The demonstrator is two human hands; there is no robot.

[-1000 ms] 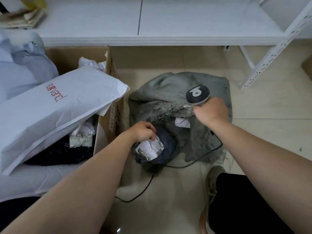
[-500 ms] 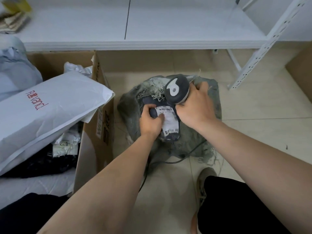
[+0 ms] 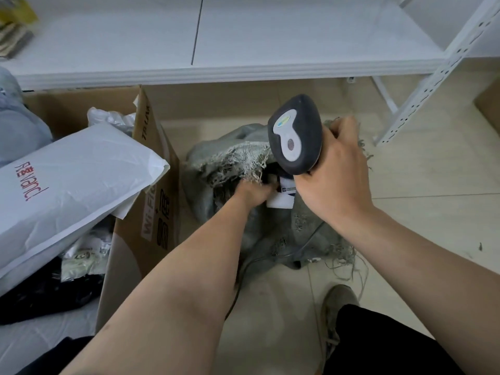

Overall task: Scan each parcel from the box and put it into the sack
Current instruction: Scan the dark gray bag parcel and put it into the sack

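Left hand (image 3: 253,194), gripping parcel (image 3: 281,198), now sunk into sack (image 3: 232,163) mouth; right hand (image 3: 335,174) clamps scanner (image 3: 296,133), lifted above sack.

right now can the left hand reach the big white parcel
Probably, once free: the white parcel lies uncovered atop the box, but the left hand holds a small parcel at the sack.

Frayed woven sack (image 3: 235,163), matt plastic scanner (image 3: 296,133), brown cardboard box (image 3: 151,212)
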